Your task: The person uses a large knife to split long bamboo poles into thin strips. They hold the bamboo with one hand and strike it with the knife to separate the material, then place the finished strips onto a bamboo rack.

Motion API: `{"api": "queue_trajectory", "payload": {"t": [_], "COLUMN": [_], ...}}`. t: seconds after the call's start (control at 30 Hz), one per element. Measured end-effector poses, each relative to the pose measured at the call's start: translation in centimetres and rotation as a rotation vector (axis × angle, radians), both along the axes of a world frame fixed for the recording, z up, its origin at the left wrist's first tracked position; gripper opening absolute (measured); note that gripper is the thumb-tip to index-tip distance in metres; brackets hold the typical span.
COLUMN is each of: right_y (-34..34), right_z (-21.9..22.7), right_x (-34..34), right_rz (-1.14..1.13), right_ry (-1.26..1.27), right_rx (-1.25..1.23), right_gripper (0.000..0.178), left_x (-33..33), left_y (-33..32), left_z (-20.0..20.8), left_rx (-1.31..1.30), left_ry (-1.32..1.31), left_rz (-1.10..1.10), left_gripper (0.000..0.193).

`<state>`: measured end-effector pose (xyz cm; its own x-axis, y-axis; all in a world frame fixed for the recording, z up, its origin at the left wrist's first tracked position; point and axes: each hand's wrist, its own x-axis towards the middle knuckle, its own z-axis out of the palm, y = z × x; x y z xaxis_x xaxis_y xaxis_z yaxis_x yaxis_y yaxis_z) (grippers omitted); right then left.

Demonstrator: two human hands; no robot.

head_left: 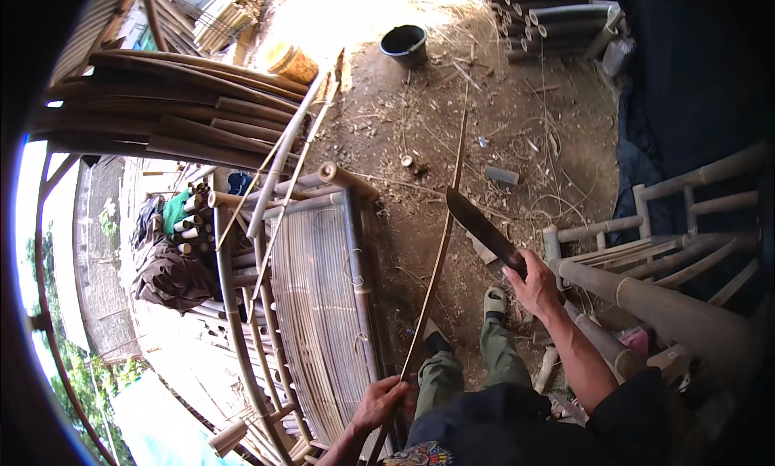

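My right hand (536, 285) is closed round the handle of a machete (484, 230), its dark, broad blade pointing up and to the left. The blade's tip end lies against or just over a long, thin bamboo strip (437, 276); I cannot tell whether they touch. Near its lower end, my left hand (384, 401) grips this strip, which slants away from me across the dirt ground. Beside my left hand stands a bamboo bench (311, 272) with a slatted top and thick pole edges.
Bamboo poles (282, 155) lean across the bench's far end. Stacked dark bamboo lengths (178, 111) fill the far left. A black bucket (404, 46) stands on the ground ahead. More bamboo furniture (670, 296) is close on my right. A grey block (502, 175) lies among shavings.
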<state>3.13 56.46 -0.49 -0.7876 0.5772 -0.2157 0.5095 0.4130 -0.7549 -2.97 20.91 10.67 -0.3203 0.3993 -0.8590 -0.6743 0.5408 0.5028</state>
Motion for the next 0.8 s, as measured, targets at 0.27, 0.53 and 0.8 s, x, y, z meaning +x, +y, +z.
{"api": "queue_trajectory", "payload": {"t": [0.27,0.53,0.8], "right_y": [-8.7,-22.2,-28.4], "right_z": [13.6,18.0,19.6], "right_x": [-5.9,-6.2,-7.4], "right_rz": [0.359,0.486,0.439], "right_ry": [0.191,0.380,0.279], "right_rx": [0.429,0.483,0.427], "right_gripper": [0.053,0.055,0.061], "left_x": [-3.9,-5.2,-3.2], "left_y": [2.2,-6.1,-13.5], "left_z": [5.5,9.0,9.2], "left_rx": [0.227,0.338,0.402], "left_ry": [0.523,0.788,0.737], "left_rz": [0.106,0.215,0.283], "left_gripper": [0.036,0.032,0.035]}}
